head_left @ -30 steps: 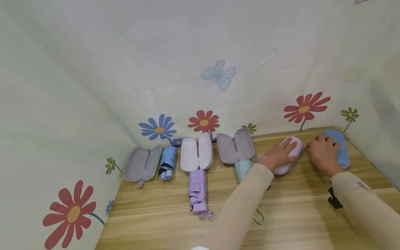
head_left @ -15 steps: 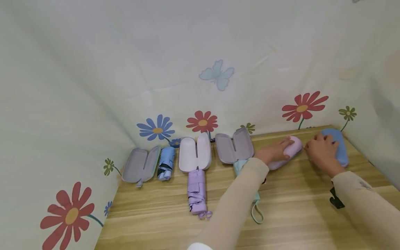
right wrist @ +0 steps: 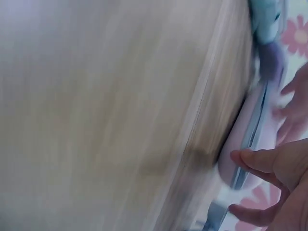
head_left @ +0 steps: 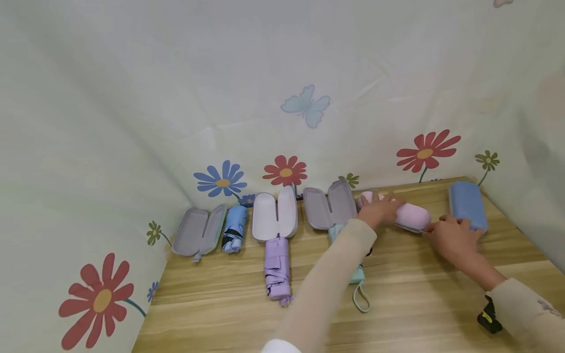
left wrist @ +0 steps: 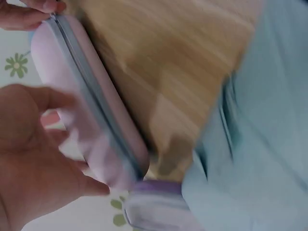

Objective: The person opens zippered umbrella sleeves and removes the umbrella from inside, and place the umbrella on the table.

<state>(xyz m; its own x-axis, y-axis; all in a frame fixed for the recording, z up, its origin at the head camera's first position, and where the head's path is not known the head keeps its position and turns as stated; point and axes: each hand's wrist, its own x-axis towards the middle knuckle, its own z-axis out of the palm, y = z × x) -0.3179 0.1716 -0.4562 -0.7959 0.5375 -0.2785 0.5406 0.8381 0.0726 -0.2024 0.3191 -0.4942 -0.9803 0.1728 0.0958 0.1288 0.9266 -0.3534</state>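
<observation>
A pink zippered hard case lies crosswise at the back right of the table, with its grey zip facing the person. My left hand holds its left part, thumb across the front and fingers spread over the far side; they blur in the left wrist view. At the right end, my right hand pinches the zip's pull between thumb and forefinger, largely hiding it. A blue case, closed, stands just beyond the right hand. The mint folded umbrella is partly hidden under my left sleeve.
Three open cases line the back: a grey one at far left, a white one, and another grey one. A blue folded umbrella and a purple one lie by them. A flowered cloth hangs behind.
The pink case has turned from slanting away to lying crosswise, its far end swinging left under the left hand. The right hand has come off the blue case's side towards the zip end.
</observation>
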